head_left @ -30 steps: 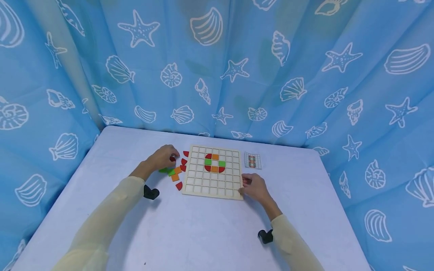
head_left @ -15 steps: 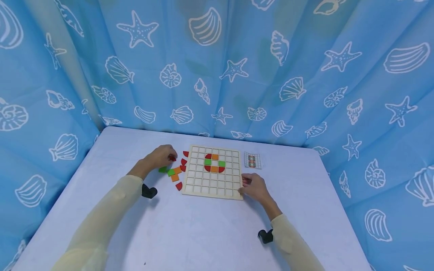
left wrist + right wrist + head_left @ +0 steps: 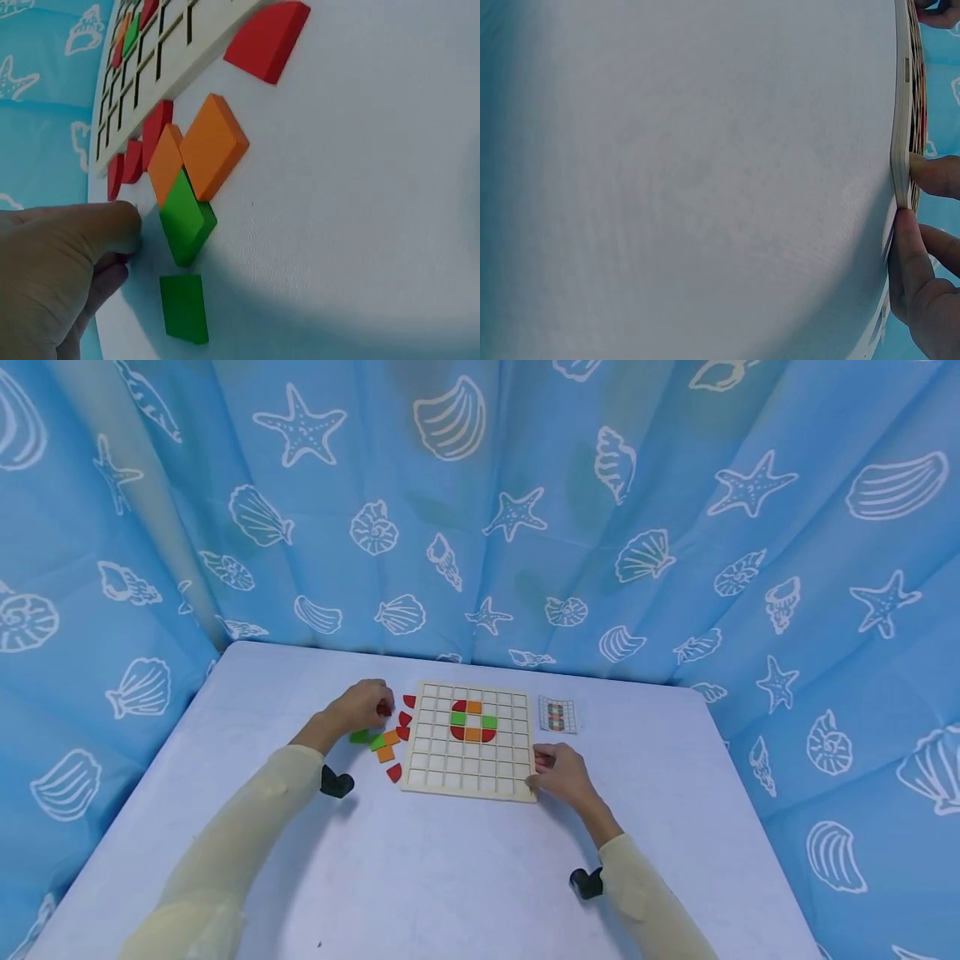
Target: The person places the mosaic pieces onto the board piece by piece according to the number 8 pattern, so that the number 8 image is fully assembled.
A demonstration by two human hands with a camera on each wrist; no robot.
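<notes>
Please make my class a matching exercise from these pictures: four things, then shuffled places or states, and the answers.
1. Left hand
2. Right hand
3. Printed card
4. Loose orange pieces

A. lying right of the board
B. pinching a red piece
C. lying left of the board
D. gripping the board's edge

Pairs: 1-B, 2-D, 3-A, 4-C

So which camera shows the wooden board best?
The head view: it shows nearly all the wooden board from above, with coloured pieces in it. The left wrist view shows part, cut off at the top; the right wrist view, mostly its side, with fingers touching it.
</notes>
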